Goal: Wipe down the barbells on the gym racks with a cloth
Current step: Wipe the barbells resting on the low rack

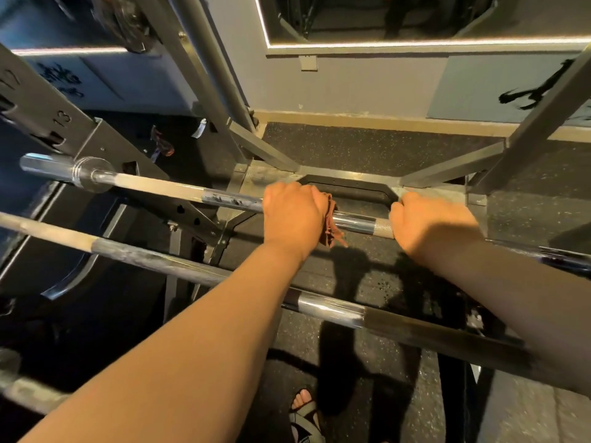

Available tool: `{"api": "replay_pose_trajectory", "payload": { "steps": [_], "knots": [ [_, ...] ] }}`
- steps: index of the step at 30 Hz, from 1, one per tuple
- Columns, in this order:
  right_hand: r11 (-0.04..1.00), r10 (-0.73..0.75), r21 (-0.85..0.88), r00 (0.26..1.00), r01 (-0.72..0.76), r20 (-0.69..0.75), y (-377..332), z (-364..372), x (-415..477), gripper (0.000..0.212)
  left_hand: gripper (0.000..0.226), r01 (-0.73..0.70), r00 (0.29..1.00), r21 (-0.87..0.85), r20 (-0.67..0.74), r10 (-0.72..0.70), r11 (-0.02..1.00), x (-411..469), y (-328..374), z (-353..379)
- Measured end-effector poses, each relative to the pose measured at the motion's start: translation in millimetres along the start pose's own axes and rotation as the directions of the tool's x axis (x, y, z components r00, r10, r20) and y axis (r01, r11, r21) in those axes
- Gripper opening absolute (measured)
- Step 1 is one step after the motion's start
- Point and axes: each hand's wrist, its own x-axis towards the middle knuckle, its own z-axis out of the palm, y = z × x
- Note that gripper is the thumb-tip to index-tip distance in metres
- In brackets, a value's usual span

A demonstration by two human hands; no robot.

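A steel barbell (166,187) lies across the rack, running from the upper left toward the right. My left hand (292,214) grips its shaft through a reddish-brown cloth (332,227), whose loose end hangs below the bar. My right hand (428,223) grips the bare knurled shaft a little to the right. A short shiny stretch of bar shows between the two hands. A second barbell (329,306) runs below and closer to me, under both forearms.
Grey rack uprights (54,119) with numbered holes stand at left and right (543,116). The rack's base frame (348,183) sits on black speckled rubber flooring. A mirror with a lit edge (415,43) hangs on the wall ahead. My sandalled foot (303,414) shows at the bottom.
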Motion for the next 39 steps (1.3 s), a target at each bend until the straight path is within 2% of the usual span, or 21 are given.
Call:
{"api": "replay_pose_trajectory", "payload": {
  "steps": [2, 4, 6, 8, 10, 12, 14, 17, 19, 20, 21, 24, 26, 29, 34, 36, 39],
  "knots": [
    [1.000, 0.005, 0.030, 1.000, -0.004, -0.011, -12, 2, 6, 0.026, 0.017, -0.018, 0.999, 0.025, -0.031, 0.019, 1.000, -2, -2, 1],
    [0.986, 0.109, 0.122, 0.994, -0.109, 0.009, -15, 4, 13, 0.032, 0.012, -0.037, 0.999, 0.044, -0.038, 0.038, 0.998, -2, 0, 2],
    [0.982, 0.129, 0.138, 0.992, -0.128, -0.001, -16, 5, 16, 0.036, 0.010, 0.019, 0.997, 0.009, -0.077, -0.018, 1.000, 0, -1, 7],
    [0.987, 0.116, 0.116, 0.993, -0.115, 0.003, -17, 4, 13, 0.036, 0.024, 0.128, 0.984, -0.076, -0.116, -0.136, 0.989, 0, 5, 7],
    [0.986, 0.095, 0.143, 0.995, -0.090, -0.026, -18, 2, 9, 0.034, 0.040, 0.166, 0.970, -0.177, -0.146, -0.193, 0.970, -1, 25, 7],
    [0.985, 0.087, 0.156, 0.995, -0.078, -0.046, -18, 3, 10, 0.033, 0.043, 0.098, 0.976, -0.271, -0.161, -0.146, 0.958, -6, 52, 6],
    [0.980, 0.089, 0.179, 0.995, -0.081, -0.038, -19, 4, 10, 0.035, 0.032, 0.017, 0.979, -0.290, -0.190, -0.075, 0.957, -9, 67, 5],
    [0.983, 0.075, 0.175, 0.995, -0.062, -0.068, -18, 5, 8, 0.030, 0.026, -0.179, 0.970, -0.258, -0.209, 0.126, 0.950, -12, 37, 7],
    [0.989, 0.046, 0.144, 0.989, -0.026, -0.140, -16, 9, 7, 0.028, 0.011, -0.215, 0.967, -0.253, -0.191, 0.169, 0.943, -15, 6, 13],
    [0.990, 0.041, 0.138, 0.986, -0.018, -0.161, -16, 9, 6, 0.028, 0.004, -0.153, 0.979, -0.231, -0.166, 0.115, 0.961, -16, -8, 14],
    [0.990, 0.041, 0.142, 0.984, -0.017, -0.174, -17, 11, 5, 0.027, 0.008, -0.034, 0.992, -0.222, -0.130, 0.005, 0.974, -14, -19, 16],
    [0.987, 0.053, 0.161, 0.979, -0.021, -0.196, -17, 12, 5, 0.027, 0.035, 0.294, 0.946, -0.237, -0.067, -0.317, 0.926, -1, -16, 10],
    [0.985, 0.061, 0.172, 0.986, -0.034, -0.157, -18, 13, 7, 0.025, 0.041, 0.287, 0.951, -0.229, -0.049, -0.306, 0.930, 1, 17, 0],
    [0.980, 0.073, 0.194, 0.991, -0.050, -0.111, -17, 15, 10, 0.026, 0.061, 0.118, 0.986, -0.343, -0.067, -0.150, 0.932, -6, 67, -3],
    [0.981, 0.060, 0.190, 0.994, -0.040, -0.096, -15, 12, 8, 0.029, 0.062, -0.086, 0.993, -0.316, -0.102, 0.056, 0.945, -9, 25, 8],
    [0.980, 0.056, 0.196, 0.992, -0.033, -0.114, -14, 11, 8, 0.028, 0.059, -0.034, 0.994, -0.314, -0.113, -0.001, 0.949, -8, -6, 11],
    [0.980, 0.047, 0.195, 0.993, -0.025, -0.112, -14, 13, 8, 0.028, 0.057, 0.196, 0.969, -0.306, -0.085, -0.232, 0.932, -5, -30, 13]
  ]
}}
